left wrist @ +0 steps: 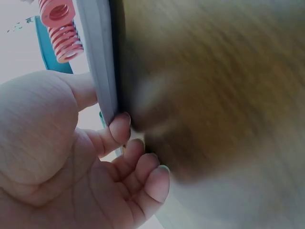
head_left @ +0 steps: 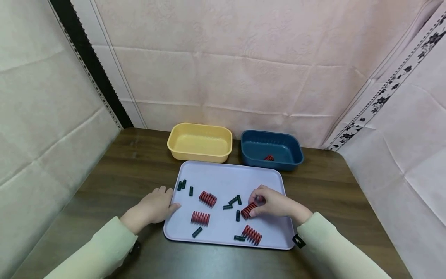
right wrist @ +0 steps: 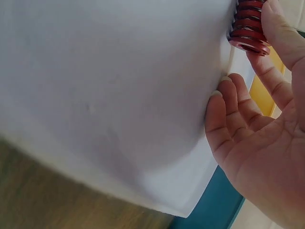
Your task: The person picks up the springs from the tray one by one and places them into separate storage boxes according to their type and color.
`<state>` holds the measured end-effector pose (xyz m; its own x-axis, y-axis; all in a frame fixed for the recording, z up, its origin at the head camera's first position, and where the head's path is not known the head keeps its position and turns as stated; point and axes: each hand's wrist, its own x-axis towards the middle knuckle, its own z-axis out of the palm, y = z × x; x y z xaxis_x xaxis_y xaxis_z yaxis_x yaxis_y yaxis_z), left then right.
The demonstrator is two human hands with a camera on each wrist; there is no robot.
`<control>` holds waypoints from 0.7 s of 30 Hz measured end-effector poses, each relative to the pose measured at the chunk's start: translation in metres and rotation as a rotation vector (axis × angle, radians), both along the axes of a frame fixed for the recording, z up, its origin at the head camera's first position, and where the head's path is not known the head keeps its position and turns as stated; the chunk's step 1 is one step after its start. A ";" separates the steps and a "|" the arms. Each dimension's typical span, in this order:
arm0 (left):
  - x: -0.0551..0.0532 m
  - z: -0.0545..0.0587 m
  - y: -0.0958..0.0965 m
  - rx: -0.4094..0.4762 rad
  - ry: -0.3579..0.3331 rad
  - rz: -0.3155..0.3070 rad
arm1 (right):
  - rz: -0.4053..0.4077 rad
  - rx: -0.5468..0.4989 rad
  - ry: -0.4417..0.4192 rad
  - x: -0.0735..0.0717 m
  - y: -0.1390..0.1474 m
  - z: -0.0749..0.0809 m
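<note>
My right hand (head_left: 271,200) pinches a red coil spring (head_left: 249,210) between thumb and fingers over the right part of the white tray (head_left: 226,178). In the right wrist view this spring (right wrist: 249,26) sits between thumb and index finger, while the other fingers curl near the tray surface. My left hand (head_left: 153,205) holds the tray's left edge, thumb over the rim and fingers outside it. More red springs lie on the tray: one near the upper middle (head_left: 208,198), one below it (head_left: 200,217) and one at lower right (head_left: 252,235). Several small dark green springs (head_left: 227,207) are scattered among them.
Behind the tray stand a yellow bin (head_left: 199,143) and, to its right, a blue bin (head_left: 271,149) with a red spring (head_left: 269,158) inside. All rest on a brown wooden table (head_left: 139,162), with pale cloth hung behind and on both sides.
</note>
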<state>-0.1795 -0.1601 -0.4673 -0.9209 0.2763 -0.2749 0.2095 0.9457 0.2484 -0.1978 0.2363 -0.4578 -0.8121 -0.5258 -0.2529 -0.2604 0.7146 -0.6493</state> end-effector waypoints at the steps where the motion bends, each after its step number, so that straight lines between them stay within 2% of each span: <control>1: 0.000 0.000 -0.001 0.011 -0.008 0.007 | -0.002 -0.003 0.000 0.000 0.000 0.000; 6: -0.001 0.002 -0.001 0.036 -0.031 0.025 | -0.008 -0.017 -0.003 -0.001 0.002 -0.002; 9: -0.001 0.001 -0.001 0.041 -0.022 0.028 | -0.008 -0.021 -0.006 -0.001 0.002 -0.003; 21: 0.004 -0.004 0.000 -0.029 0.160 -0.045 | -0.002 -0.022 0.005 -0.001 0.002 -0.003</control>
<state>-0.1759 -0.1605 -0.4709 -0.9405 0.3122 -0.1337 0.2865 0.9408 0.1811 -0.1988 0.2382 -0.4605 -0.8145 -0.5295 -0.2371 -0.2626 0.7009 -0.6632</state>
